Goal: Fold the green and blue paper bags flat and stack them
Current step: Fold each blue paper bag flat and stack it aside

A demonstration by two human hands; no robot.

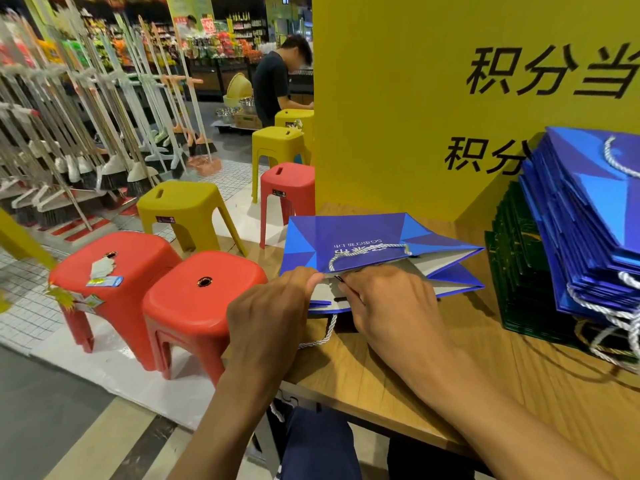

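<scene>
A blue paper bag (pixel 363 242) lies on its side on the wooden table (pixel 485 386), its mouth towards me and partly spread, grey inside showing. My left hand (pixel 273 313) pinches the upper edge of the bag's mouth at its left corner. My right hand (pixel 388 303) grips the mouth edge beside it, fingers curled over the rim. A white rope handle (pixel 320 336) dangles off the table edge. At the right a stack of flat blue bags (pixel 585 216) leans on a stack of flat green bags (pixel 516 261).
A yellow panel (pixel 415 98) with black characters walls the table's back. Red stools (pixel 204 299) and yellow stools (pixel 183 209) stand left of the table. Brooms (pixel 86 133) hang along the far left. A person in a dark shirt (pixel 273 84) stands behind.
</scene>
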